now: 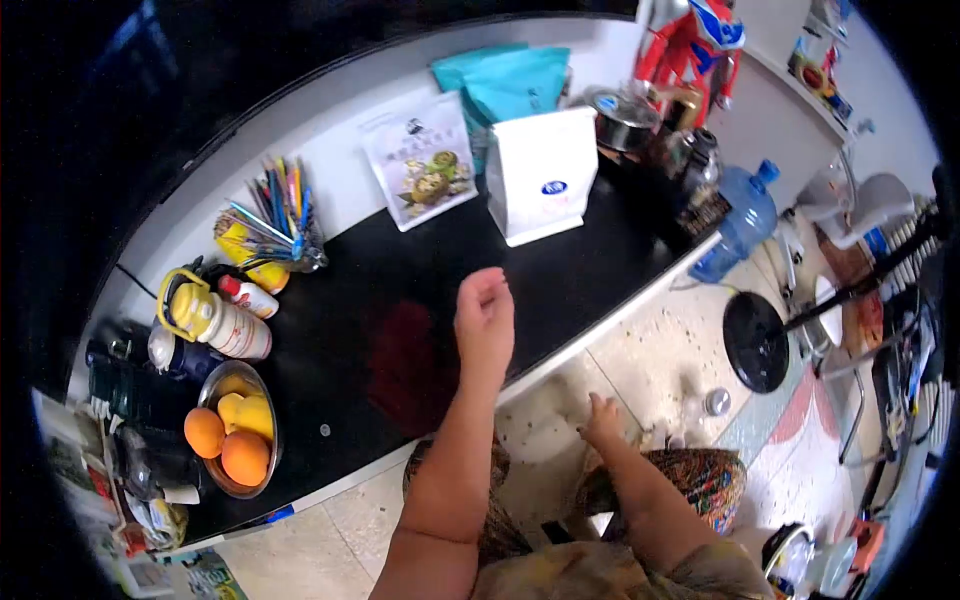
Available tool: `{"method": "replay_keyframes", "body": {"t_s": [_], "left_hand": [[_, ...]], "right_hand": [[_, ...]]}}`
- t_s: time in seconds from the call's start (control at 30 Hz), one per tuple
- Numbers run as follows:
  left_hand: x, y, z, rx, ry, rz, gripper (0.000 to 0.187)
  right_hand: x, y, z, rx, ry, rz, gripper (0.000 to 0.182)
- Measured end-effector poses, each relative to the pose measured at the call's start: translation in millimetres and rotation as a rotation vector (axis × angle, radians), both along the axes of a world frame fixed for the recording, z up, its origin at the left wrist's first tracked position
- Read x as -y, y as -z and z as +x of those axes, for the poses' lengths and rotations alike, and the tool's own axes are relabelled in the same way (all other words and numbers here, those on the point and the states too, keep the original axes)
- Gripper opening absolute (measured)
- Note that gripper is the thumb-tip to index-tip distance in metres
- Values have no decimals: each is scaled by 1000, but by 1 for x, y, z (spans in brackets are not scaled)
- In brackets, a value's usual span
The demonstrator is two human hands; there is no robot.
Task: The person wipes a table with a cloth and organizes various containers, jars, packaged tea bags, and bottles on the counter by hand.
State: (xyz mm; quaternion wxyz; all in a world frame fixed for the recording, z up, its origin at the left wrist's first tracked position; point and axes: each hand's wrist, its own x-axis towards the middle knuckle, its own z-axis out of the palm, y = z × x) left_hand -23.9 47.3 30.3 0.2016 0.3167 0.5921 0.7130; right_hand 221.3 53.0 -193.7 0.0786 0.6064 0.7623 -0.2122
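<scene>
Over the black tabletop [345,290] is my left hand [485,315], its fingers loosely curled together and nothing visible in them. Beyond it stands a white paper bag [542,175] with a blue oval label, the thing closest to this hand. To the bag's left leans a pale printed food pouch [420,160]. Behind both are teal pouches [505,80]. My right hand [602,420] hangs below the table's front edge, above the floor near my lap. Its fingers are apart, and it holds nothing I can see.
A metal bowl [272,440] of orange and yellow fruit sits at the left. Near it are a yellow-topped bottle [215,320], a red-capped bottle [248,297] and a pencil holder [310,258]. A round tin [625,120], red figure [690,50] and blue water jug [745,215] stand right.
</scene>
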Motion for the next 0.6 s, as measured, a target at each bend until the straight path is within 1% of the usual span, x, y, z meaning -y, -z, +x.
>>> {"method": "replay_keyframes", "body": {"t_s": [0.03, 0.1, 0.13, 0.2, 0.27, 0.33, 0.37, 0.43, 0.47, 0.6], "left_hand": [[1, 0, -1, 13, -5, -4, 18], [3, -1, -4, -7, 2, -16, 18], [4, -2, -5, -15, 0, -15, 18], [5, 0, -10, -9, -13, 2, 18], [6, -1, -13, 18, -12, -9, 18], [7, -2, -13, 18, -30, 24, 19], [8, -3, -13, 9, -40, 47, 20], [8, 1, -15, 37, -34, 80, 19], [9, 2, -15, 57, -23, 101, 18], [11, -3, -18, 93, -63, 83, 18]], "right_hand": [[-3, 3, -2, -2, -21, 16, 76], [-7, 9, -1, -1, -23, 21, 68], [-6, 13, 1, 3, -40, 35, 68], [-11, 11, 4, 102, -115, 75, 59], [-8, -31, 1, 101, -159, 100, 59], [-6, -76, 0, 37, -179, 25, 63], [-4, -97, 2, 46, -184, 35, 63], [-4, -140, 10, -95, -262, 131, 67], [-4, -164, 13, -84, -269, 140, 67], [0, -271, 6, -231, -412, 365, 67]]}}
